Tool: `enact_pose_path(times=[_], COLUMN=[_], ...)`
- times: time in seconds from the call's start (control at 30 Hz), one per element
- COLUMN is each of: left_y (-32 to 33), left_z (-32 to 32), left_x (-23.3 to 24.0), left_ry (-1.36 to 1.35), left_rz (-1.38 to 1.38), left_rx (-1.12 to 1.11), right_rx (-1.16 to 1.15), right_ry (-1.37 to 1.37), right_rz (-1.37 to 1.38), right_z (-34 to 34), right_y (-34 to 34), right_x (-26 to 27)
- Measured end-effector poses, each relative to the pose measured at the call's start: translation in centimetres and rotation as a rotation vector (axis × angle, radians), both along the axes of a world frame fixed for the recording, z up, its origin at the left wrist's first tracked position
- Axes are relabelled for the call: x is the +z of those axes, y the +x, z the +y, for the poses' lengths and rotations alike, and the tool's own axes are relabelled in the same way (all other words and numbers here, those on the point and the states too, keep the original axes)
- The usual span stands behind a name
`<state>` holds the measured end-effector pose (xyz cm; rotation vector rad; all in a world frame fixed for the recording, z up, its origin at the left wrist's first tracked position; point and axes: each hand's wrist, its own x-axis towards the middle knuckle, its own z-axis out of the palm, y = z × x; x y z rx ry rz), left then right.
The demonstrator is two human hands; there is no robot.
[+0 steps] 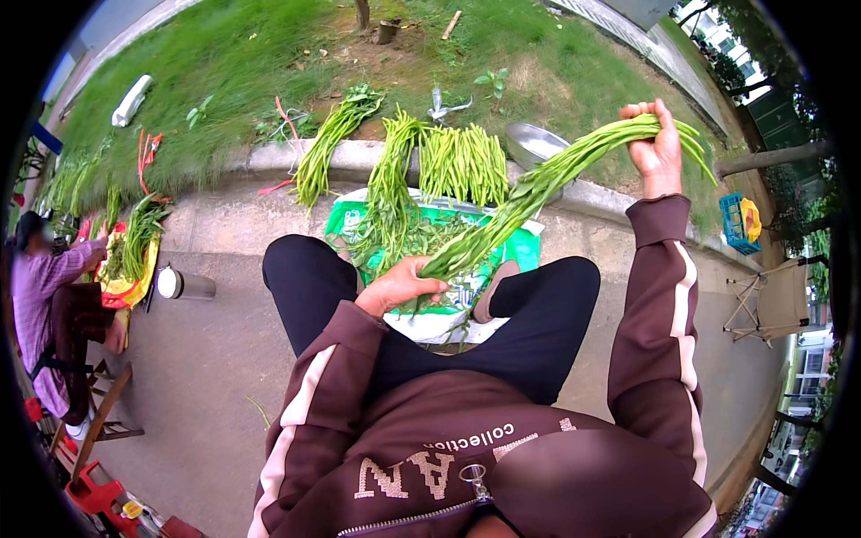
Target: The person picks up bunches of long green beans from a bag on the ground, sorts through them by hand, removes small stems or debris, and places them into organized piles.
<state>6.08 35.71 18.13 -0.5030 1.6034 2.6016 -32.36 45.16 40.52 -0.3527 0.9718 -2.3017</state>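
Note:
My right hand, raised at the right, is closed around the stems of a long bunch of green leafy vegetables. The bunch slants down to my left hand, whose fingers and thumb hold its leafy lower end above my lap. Below it, a green and white plastic sack lies between my feet with loose leaves scattered on it. Beyond, across the kerb, lie a trimmed stack of stems, a leafy bunch and another bunch to its left.
A metal basin rests by the concrete kerb. A steel flask lies or stands at the left, near a seated person with more greens. A blue crate and a folding chair stand at the right.

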Motion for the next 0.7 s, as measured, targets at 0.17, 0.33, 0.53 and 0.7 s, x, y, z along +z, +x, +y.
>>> enact_pose_path(times=[0.17,0.33,0.53,0.7], left_y=[0.0,0.0,-0.6,-0.8], left_z=[-0.3,-1.2,-2.8,-2.9], left_x=[-2.6,-4.9,3.3,9.9], left_ry=[-0.348,-0.802,-0.385,-0.219], left_rz=[-0.225,-0.23,0.192,0.395], left_rx=[0.158,0.496,0.661,0.311], right_rx=[0.039,0.165,0.509,0.791], right_ry=[-0.023,-0.015,0.179,0.324], right_rz=[0.066,0.124,0.241,0.056], right_z=[0.4,-0.7,-2.6,-4.8], right_y=[1.2,6.5,15.8,21.8], right_x=[3.4,4.0,-1.0,-7.5])
